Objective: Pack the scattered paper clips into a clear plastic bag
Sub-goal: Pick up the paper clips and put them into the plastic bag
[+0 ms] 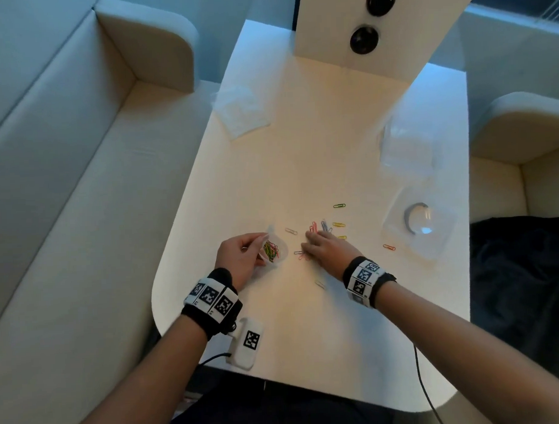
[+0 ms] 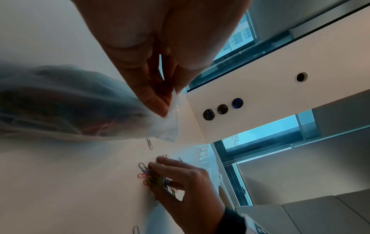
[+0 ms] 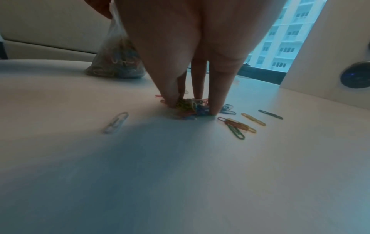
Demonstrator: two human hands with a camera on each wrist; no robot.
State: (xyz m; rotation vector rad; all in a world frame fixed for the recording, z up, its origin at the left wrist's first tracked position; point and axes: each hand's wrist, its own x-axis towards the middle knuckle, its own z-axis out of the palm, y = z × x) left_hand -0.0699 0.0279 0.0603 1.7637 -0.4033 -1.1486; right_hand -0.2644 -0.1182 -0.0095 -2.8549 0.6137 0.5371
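Note:
My left hand (image 1: 257,244) pinches the rim of a small clear plastic bag (image 1: 275,251) that stands on the white table (image 1: 308,337) with several coloured paper clips inside. In the left wrist view its fingertips (image 2: 160,104) hold the bag (image 2: 70,110) by its top edge. Just right of the bag, my right hand (image 1: 314,242) is palm down, and its thumb and fingers (image 3: 218,109) close round a heap of clips (image 3: 190,106). Loose clips lie around it: a white one (image 3: 116,122), a green one (image 3: 236,131), yellow ones (image 1: 339,224) and an orange one (image 1: 389,247).
Other clear bags lie at the right: an empty one (image 1: 409,147) and one with a round object (image 1: 421,226). A crumpled clear sheet (image 1: 240,111) lies far left. A white panel with round sockets (image 1: 364,39) stands at the back. Cream sofas flank the table.

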